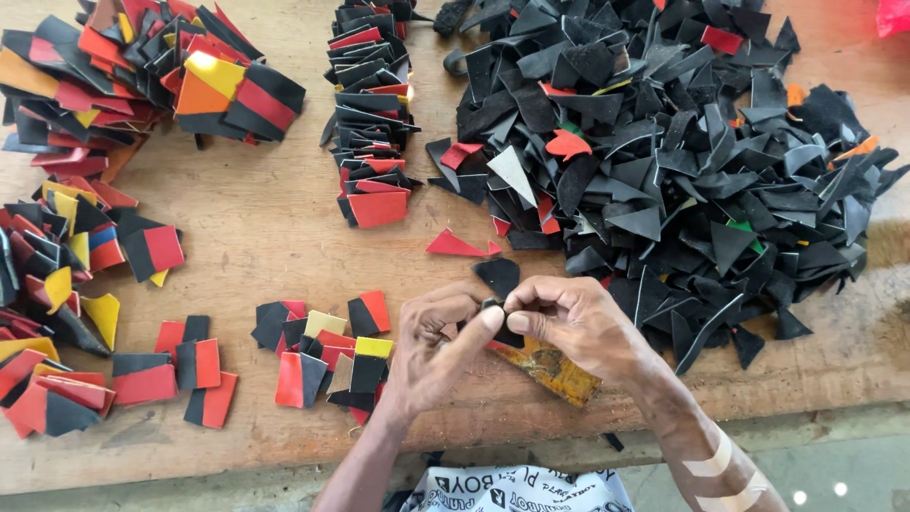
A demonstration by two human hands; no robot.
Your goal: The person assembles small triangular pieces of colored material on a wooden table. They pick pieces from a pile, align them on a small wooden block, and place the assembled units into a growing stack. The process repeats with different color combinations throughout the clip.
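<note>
Pinching: left hand and right hand grasp one small black scrap together.
Behind: big black offcut heap.
Left: red-and-black joined pieces on wooden table.

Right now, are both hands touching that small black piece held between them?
Touching. The head view shows the left hand and the right hand both pinching the small black piece with their fingertips, just above the wooden table.

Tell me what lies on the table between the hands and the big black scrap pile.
In the head view, one loose black scrap lies between the hands' fingertips and the pile; a red scrap lies left of it.
</note>
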